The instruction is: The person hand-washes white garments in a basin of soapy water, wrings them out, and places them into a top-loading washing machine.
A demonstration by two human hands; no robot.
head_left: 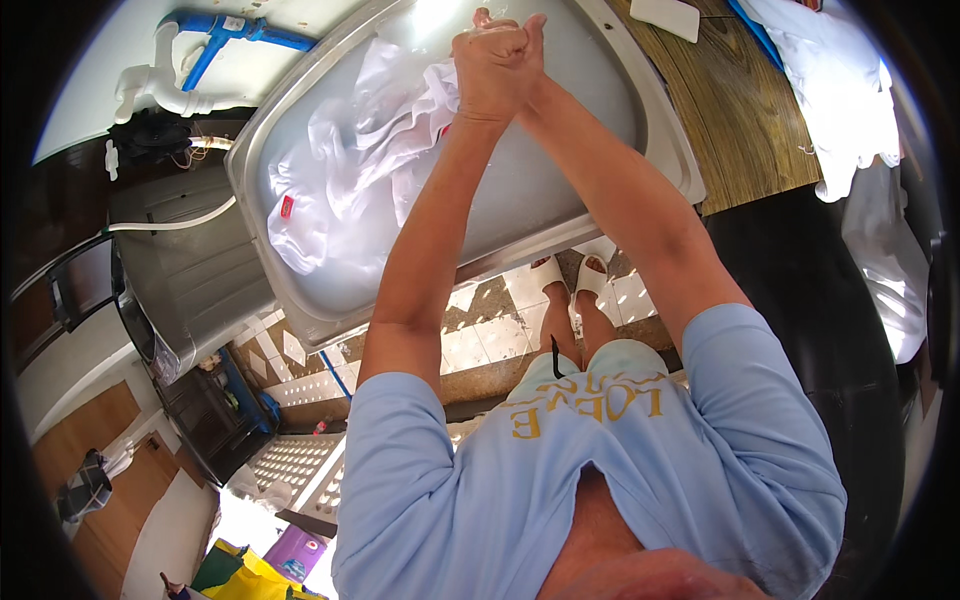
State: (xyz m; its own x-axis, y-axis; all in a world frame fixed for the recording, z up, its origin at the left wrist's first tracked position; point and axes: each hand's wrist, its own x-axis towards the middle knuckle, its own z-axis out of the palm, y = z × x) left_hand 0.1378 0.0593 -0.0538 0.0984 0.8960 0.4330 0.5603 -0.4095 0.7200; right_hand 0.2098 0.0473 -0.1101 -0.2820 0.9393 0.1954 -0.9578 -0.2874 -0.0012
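Note:
My left hand (484, 78) and my right hand (533, 55) are pressed together over the far part of a metal sink basin (678, 150). Both have their fingers curled closed; whatever lies between them is hidden. Cloudy water (560, 150) fills the basin. A wet white garment (345, 160) with small red tags floats crumpled on the left side, and its folds reach up to my left hand and wrist. Whether that cloth continues into my grip cannot be seen.
A wooden counter (745, 110) adjoins the basin on the right, with a white block-like object (666, 17) on it. White cloth (830, 90) hangs at the far right. Blue and white pipes (215, 35) run along the wall at the left, above a grey appliance (190, 270).

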